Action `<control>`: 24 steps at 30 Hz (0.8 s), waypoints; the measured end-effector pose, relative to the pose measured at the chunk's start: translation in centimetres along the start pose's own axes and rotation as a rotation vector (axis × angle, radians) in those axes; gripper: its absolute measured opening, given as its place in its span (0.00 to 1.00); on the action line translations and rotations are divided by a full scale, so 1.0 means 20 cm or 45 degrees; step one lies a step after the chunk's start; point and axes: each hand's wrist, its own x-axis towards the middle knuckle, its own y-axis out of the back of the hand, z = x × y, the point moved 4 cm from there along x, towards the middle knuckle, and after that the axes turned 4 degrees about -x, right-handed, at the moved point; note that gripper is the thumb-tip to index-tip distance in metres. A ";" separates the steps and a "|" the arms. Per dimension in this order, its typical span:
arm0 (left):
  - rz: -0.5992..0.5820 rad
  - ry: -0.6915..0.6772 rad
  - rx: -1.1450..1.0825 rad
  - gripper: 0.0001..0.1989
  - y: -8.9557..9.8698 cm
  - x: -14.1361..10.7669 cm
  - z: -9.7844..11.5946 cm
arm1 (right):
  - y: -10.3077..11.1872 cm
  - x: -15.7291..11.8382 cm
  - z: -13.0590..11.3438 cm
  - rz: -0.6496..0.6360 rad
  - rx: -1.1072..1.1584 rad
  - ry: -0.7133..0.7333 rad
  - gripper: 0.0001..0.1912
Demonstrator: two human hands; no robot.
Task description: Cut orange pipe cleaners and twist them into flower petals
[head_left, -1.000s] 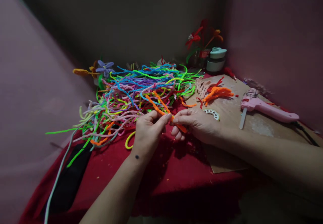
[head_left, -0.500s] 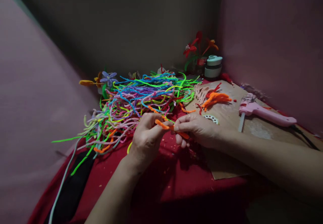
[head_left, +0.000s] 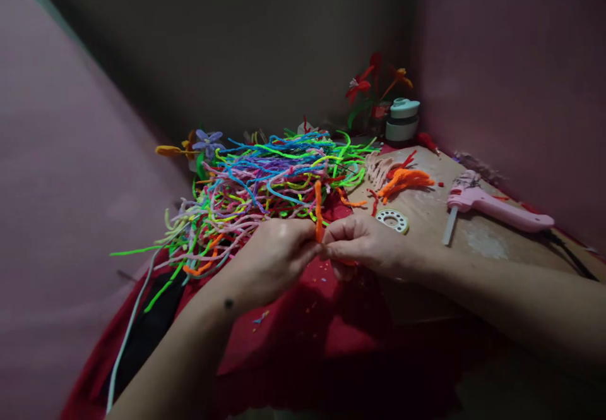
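An orange pipe cleaner (head_left: pixel 319 208) stands nearly upright between my hands, its lower part hidden by fingers. My left hand (head_left: pixel 284 252) is closed on it from the left, fingertips pinched together. Closed from the other side, my right hand (head_left: pixel 367 243) grips the orange pipe cleaner, and a bit of orange shows beneath its fingers. The fingertips of both hands meet. Just behind them spreads a tangled heap of pipe cleaners (head_left: pixel 265 186) in blue, green, pink, purple and yellow.
On a brown board (head_left: pixel 426 211) to the right lie a pink glue gun (head_left: pixel 506 208), a bundle of orange pipe cleaners (head_left: pixel 404 183) and a white ring with holes (head_left: pixel 392 220). Behind stand red flowers (head_left: pixel 360 85) and a pale green-lidded container (head_left: pixel 402 120). A red cloth (head_left: pixel 265 344) covers the table.
The orange pipe cleaner has turned from slanting leftward to standing upright. My left hand has rolled over and drawn closer to my right, which remains pinched.
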 end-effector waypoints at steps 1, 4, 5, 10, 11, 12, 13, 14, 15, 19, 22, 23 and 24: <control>-0.037 0.166 -0.232 0.10 -0.01 0.01 -0.02 | 0.01 -0.01 0.00 0.050 -0.070 0.046 0.07; -0.027 0.477 -0.991 0.09 -0.06 0.03 -0.09 | 0.03 -0.03 -0.03 0.266 -0.423 0.233 0.09; -0.018 0.527 -1.189 0.08 -0.08 0.04 -0.11 | 0.03 -0.04 -0.04 0.330 -0.574 0.327 0.10; -0.125 0.545 -1.760 0.10 -0.18 0.07 -0.12 | 0.03 -0.08 -0.09 0.491 -0.824 0.597 0.08; -0.075 0.525 -1.741 0.10 -0.17 0.07 -0.12 | 0.04 -0.07 -0.09 0.472 -0.731 0.557 0.08; 0.027 0.497 -1.675 0.10 -0.15 0.06 -0.12 | 0.04 -0.06 -0.08 0.439 -0.601 0.498 0.09; 0.165 0.451 -1.577 0.09 -0.13 0.05 -0.12 | 0.05 -0.05 -0.07 0.399 -0.448 0.431 0.09; 0.321 0.389 -1.454 0.08 -0.09 0.03 -0.12 | 0.05 -0.03 -0.06 0.356 -0.290 0.367 0.09; 0.462 0.307 -1.307 0.07 -0.06 0.01 -0.11 | 0.05 -0.02 -0.05 0.317 -0.147 0.313 0.09; 0.614 -0.132 -0.639 0.04 0.03 -0.05 -0.03 | 0.05 0.00 -0.04 0.215 0.157 0.221 0.10; 0.614 -0.363 -0.329 0.05 0.03 -0.07 0.01 | 0.04 0.00 -0.03 0.168 0.226 0.199 0.10; 0.639 -0.402 -0.273 0.05 0.02 -0.08 0.01 | 0.04 -0.01 -0.03 0.162 0.234 0.194 0.10; 0.667 -0.431 -0.229 0.06 0.02 -0.09 0.02 | 0.04 -0.01 -0.02 0.164 0.234 0.192 0.10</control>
